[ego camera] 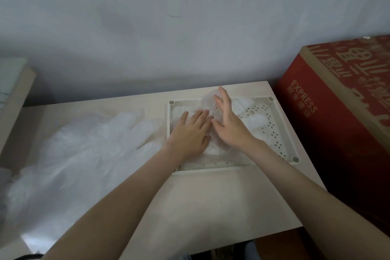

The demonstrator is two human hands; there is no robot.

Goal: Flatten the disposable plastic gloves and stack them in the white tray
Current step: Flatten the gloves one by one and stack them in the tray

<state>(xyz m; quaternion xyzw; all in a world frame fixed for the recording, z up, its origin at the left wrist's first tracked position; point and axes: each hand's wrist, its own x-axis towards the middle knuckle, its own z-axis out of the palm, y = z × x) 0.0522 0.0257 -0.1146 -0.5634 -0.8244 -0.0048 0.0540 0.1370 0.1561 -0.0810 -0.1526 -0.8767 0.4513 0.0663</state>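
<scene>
Gloves in the tray (256, 121): thin, see-through plastic sheets lie flat on the floor of the white tray (232, 168). White lobes that look like glove fingers reach toward the tray's right side, so the long axis seems to run left to right.
Top glove (207, 99): it is spread under both hands, and its far edge rises over the tray's far rim. Its outline is too faint to tell which way it points.
Left hand (190, 133): palm down on the top glove in the left half of the tray. Its fingers (199, 117) are straight, slightly spread and pointing far-right, and they press rather than grip.
Right hand (230, 126): it touches the left hand's fingertips, and its fingers (224, 101) are straight, held together and aimed at the far rim. It grips nothing, and I cannot tell whether the palm lies fully flat.
White tray: rectangular and perforated, with a round socket at each visible corner. It sits on the right part of the tabletop (211, 200), and the left arm covers the near-left corner.
Loose gloves (80, 145): a wide, crumpled, translucent heap on the left of the tabletop, just beside the tray. Single gloves cannot be told apart, and the frame's left edge cuts the heap off.
Red box (329, 124): cardboard, printed "EXPRESS", standing right of the tabletop and cut off by the frame.
Wall (168, 27): grey, behind the tabletop.
</scene>
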